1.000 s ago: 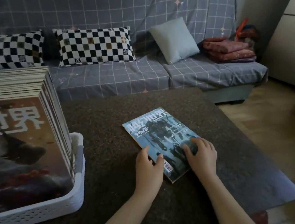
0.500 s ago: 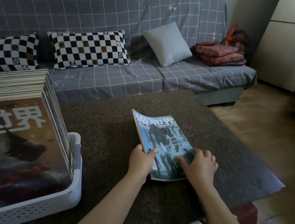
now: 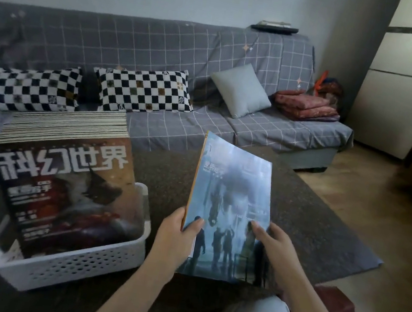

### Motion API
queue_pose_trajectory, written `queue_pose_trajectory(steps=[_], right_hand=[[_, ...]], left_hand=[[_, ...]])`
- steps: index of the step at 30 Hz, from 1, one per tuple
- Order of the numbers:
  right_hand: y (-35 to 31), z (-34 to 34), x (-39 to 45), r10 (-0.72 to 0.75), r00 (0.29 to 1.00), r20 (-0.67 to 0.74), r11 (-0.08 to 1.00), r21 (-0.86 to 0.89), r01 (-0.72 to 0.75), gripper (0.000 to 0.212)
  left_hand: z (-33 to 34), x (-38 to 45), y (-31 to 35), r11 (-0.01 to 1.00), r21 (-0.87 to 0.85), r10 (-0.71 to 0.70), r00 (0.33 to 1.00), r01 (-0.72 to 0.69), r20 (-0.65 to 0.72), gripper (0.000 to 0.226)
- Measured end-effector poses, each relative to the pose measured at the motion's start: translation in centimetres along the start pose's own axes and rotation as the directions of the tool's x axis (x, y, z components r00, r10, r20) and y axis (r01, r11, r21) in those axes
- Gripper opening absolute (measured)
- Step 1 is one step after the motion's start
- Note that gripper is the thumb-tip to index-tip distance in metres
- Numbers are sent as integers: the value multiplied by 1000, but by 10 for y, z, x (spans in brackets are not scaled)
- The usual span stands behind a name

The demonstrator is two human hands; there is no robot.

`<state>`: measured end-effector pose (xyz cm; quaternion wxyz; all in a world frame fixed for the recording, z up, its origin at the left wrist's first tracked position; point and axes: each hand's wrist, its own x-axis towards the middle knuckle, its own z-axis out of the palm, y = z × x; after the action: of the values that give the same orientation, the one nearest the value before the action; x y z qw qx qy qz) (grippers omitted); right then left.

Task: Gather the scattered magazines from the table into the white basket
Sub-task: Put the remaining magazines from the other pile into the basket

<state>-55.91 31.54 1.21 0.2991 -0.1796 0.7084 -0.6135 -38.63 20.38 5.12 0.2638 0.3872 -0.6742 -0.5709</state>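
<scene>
Held up off the dark speckled table (image 3: 174, 175) in both hands — a blue-covered magazine (image 3: 228, 208), tilted with its far edge raised, cover facing the camera. Gripped near its lower left corner by the left hand (image 3: 174, 240), thumb curled over the cover and the other fingers hidden behind the spine. Gripped at its lower right by the right hand (image 3: 278, 252), thumb pressed on the cover and fingers wrapped behind. Clear of the tabletop, just right of the white basket (image 3: 66, 266).

Standing on the table's left side, that perforated basket — already packed with a thick stack of magazines (image 3: 67, 132) leaning on edge, a reddish-brown cover with large white characters in front and the tops well above the rim.

Beyond the table, a sofa (image 3: 184, 48) under a grey grid-patterned throw, with two black-and-white checkered cushions (image 3: 142, 88), a plain grey pillow (image 3: 240, 90) and folded red blankets (image 3: 306, 104) at the right end. Pale cabinet (image 3: 408, 80) against the right wall; wooden floor (image 3: 371, 189) below. Light trousers visible at the bottom edge.
</scene>
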Motion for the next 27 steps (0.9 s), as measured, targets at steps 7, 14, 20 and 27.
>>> queue_pose_trajectory(steps=[7, 14, 20, 27], right_hand=[[-44, 48, -30, -230, 958, 170, 964, 171, 201, 16], [-73, 116, -48, -339, 895, 292, 933, 229, 278, 17], [-90, 164, -58, -408, 835, 370, 912, 204, 355, 15], [-100, 201, -56, -474, 808, 351, 875, 85, 476, 11]], left_hand=[[-76, -29, 18, 978, 61, 207, 973, -202, -102, 17], [-147, -49, 12, 935, 81, 354, 900, -344, -256, 15], [-192, -53, 6, 934, 23, 337, 863, -355, -376, 11], [-222, -40, -5, 949, 129, 309, 777, -286, -548, 19]])
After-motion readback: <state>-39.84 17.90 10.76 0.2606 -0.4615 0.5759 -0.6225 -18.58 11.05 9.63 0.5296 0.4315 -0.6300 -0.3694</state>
